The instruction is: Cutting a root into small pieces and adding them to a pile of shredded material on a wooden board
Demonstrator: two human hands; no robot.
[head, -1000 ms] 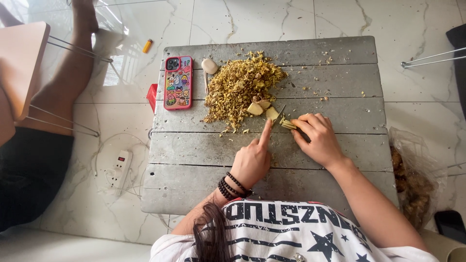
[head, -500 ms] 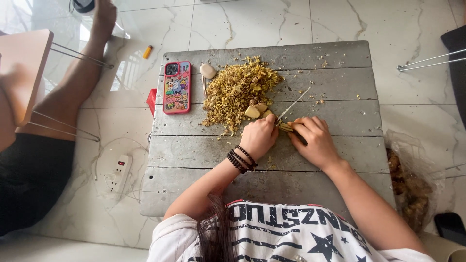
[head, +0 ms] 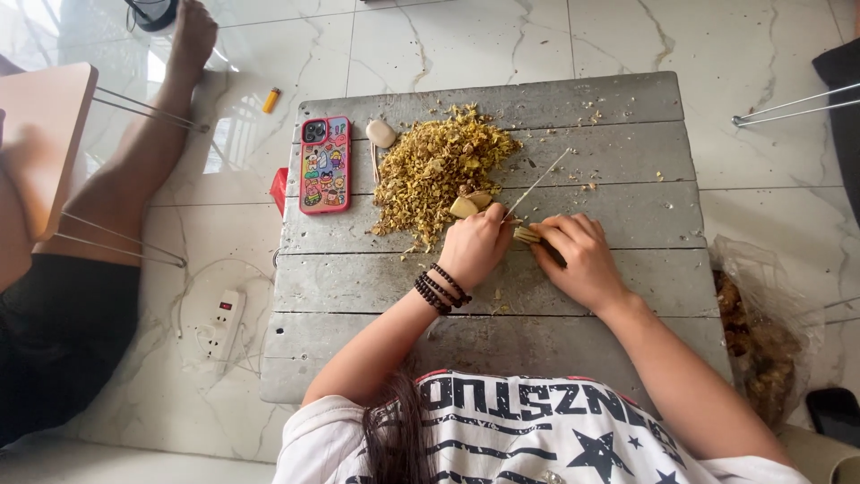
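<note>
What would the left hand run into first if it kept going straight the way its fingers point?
The left hand points up the grey table. Just ahead lie the pale cut chunks, then the heap of yellowish chopped bits. The chunks probably come first, though depth is unclear.

A small pale-yellow stalk piece (head: 527, 235) is held flat on the grey wooden table, w/ a thin long knife blade (head: 537, 183) angled across it
</note>
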